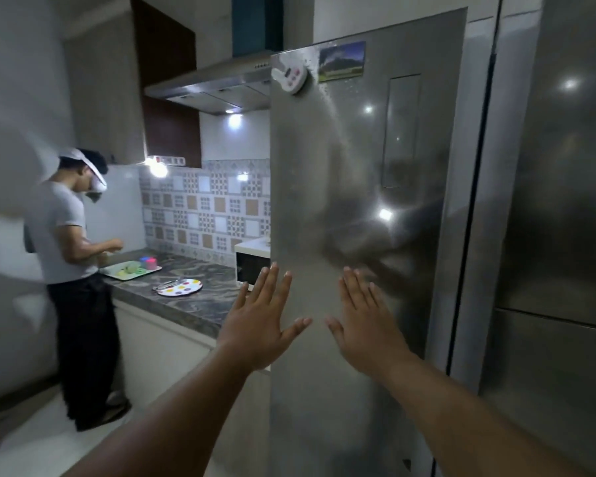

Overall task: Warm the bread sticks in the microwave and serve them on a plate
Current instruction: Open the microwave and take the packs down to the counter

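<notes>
Head view. My left hand, right hand: both flat, fingers spread, empty, raised before steel fridge door, likely to swing it. Bread sticks unseen. Spotted plate waited on counter near microwave, handy for serving.

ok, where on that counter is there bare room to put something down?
Bare marble shows on the counter between the spotted plate and the microwave, and along the front edge nearest the camera. The far end is crowded: a green tray with cups, and another person working there. Both hands, left and right, are open and empty.
</notes>
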